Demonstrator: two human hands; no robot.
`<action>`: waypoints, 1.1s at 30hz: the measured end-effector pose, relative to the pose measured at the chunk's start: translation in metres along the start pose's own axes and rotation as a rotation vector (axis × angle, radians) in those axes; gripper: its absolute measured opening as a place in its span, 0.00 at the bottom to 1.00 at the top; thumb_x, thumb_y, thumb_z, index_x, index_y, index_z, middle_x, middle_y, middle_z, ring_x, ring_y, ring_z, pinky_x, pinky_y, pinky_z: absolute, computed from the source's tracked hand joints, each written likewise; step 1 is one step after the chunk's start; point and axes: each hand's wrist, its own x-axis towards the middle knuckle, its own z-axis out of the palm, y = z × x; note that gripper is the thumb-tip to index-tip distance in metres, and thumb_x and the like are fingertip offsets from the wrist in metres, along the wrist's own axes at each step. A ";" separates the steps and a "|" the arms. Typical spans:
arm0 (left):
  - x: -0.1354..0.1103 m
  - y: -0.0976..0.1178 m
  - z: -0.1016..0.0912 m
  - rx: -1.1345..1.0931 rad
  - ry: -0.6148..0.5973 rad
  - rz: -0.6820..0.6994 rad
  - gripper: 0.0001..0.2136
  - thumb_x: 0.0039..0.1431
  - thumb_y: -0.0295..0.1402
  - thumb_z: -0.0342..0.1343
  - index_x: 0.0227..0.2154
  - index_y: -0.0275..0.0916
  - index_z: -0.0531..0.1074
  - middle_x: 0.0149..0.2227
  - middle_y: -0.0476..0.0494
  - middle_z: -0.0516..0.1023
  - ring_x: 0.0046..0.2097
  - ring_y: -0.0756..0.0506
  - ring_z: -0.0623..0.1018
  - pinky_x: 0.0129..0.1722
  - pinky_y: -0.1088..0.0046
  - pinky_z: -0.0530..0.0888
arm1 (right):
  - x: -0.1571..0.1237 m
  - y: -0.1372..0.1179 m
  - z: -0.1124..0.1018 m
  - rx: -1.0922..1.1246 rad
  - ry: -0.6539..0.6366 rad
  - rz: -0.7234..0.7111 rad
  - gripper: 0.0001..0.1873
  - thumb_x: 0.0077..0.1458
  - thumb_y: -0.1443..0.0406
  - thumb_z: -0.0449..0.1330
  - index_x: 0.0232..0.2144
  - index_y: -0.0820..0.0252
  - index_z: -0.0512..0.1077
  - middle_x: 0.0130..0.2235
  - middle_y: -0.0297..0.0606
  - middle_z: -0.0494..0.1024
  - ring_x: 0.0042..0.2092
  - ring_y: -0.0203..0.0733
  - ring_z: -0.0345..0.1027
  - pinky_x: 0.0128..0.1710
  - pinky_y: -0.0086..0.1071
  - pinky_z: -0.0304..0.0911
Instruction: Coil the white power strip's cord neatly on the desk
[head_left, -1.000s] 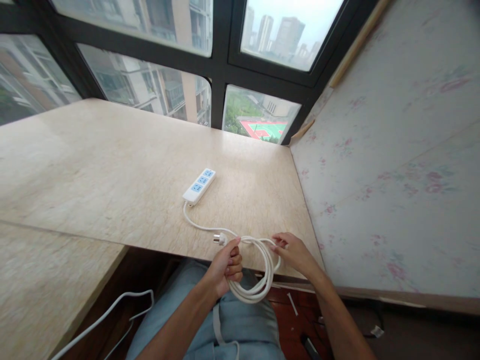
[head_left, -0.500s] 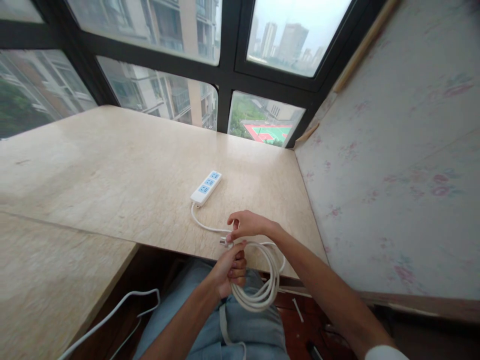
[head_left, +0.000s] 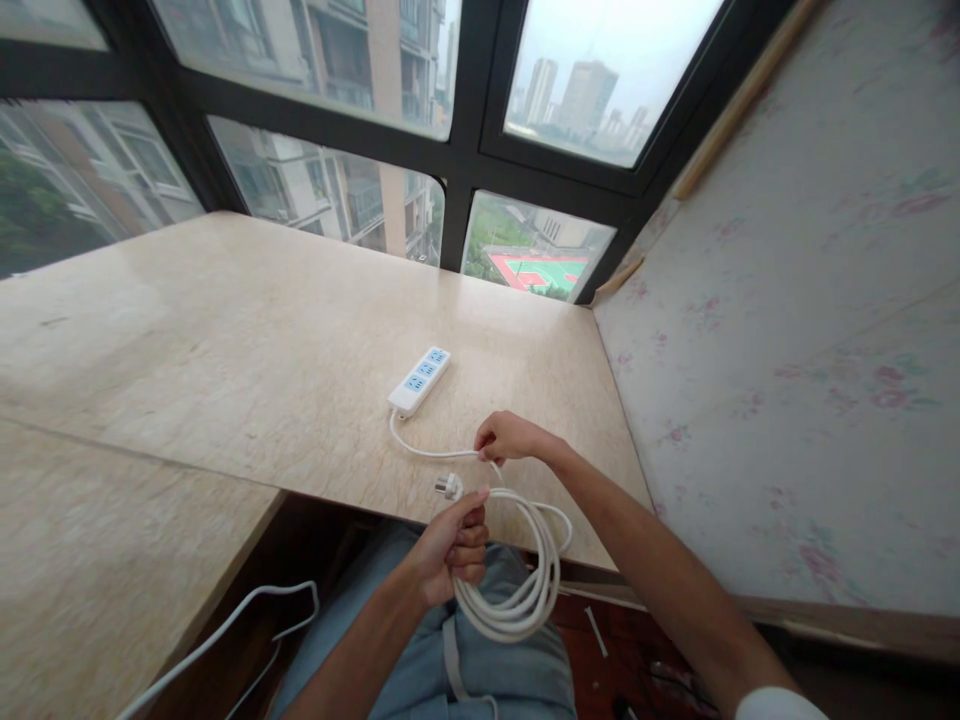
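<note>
My left hand (head_left: 457, 545) is closed around one side of a coiled white power cord (head_left: 546, 590), which hangs over my lap at the counter's edge. The cord's plug (head_left: 448, 486) sticks out just above that hand, its metal prongs facing left. Higher up, my right hand (head_left: 504, 438) pinches the stretch of cord that runs to the power strip. That white power strip (head_left: 420, 382), with blue socket faces, lies on the stone counter ahead of my hands, its cord curving out of the near end.
The beige stone counter (head_left: 225, 340) reaches back to dark-framed windows (head_left: 461, 150). A wall with floral paper (head_left: 765, 400) stands on the right. At lower left, a bent white rod or tube (head_left: 247, 600) rises beside the counter edge. A small white strip (head_left: 596, 632) lies on the floor.
My right hand has moved away from the plug, slightly up and right, and now pinches the cord leading to the strip. My left hand still grips the coil.
</note>
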 end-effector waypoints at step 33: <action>-0.102 0.052 0.002 -0.005 -0.005 0.582 0.20 0.60 0.38 0.54 0.18 0.39 0.55 0.14 0.63 0.40 0.14 0.58 0.38 0.10 0.83 0.52 | -0.016 0.120 -0.072 -0.194 1.024 0.378 0.15 0.44 0.62 0.59 0.34 0.65 0.78 0.31 0.46 0.81 0.37 0.48 0.75 0.33 0.30 0.63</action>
